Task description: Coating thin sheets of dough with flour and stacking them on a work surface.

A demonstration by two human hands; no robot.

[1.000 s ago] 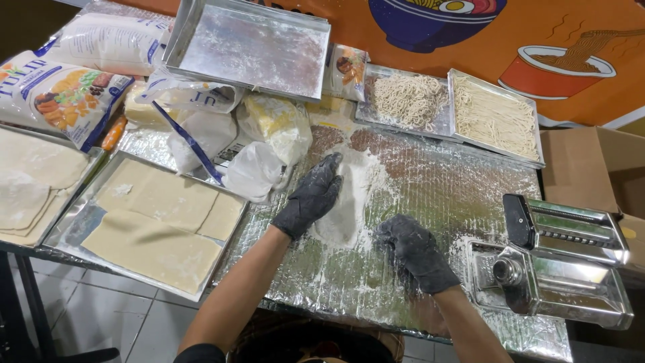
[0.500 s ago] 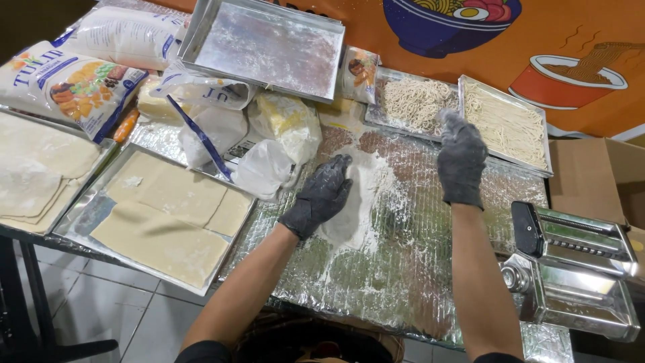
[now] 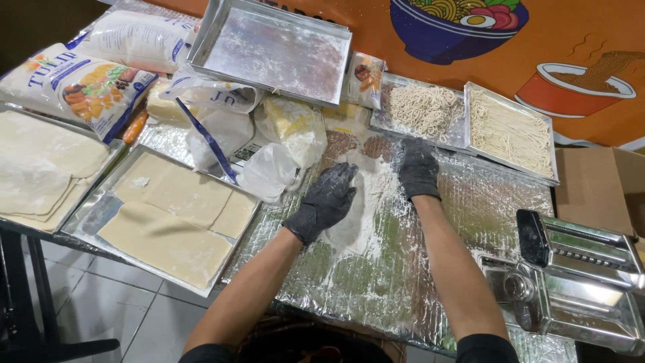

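Both my hands wear black gloves dusted with flour. My left hand lies flat, fingers apart, on a pale oblong sheet of dough that rests on the foil-covered table. My right hand presses palm down on the floured foil just right of the dough's far end. A patch of loose flour spreads between and below the two hands. Neither hand grips anything.
A tray of flat dough sheets sits left, another dough tray further left. Flour bags, plastic bags, an empty metal tray and two noodle trays line the back. A pasta machine stands right.
My right hand rose from the near table edge to the noodle trays, then came down on the floured foil beside the dough. My left hand stayed on the dough.
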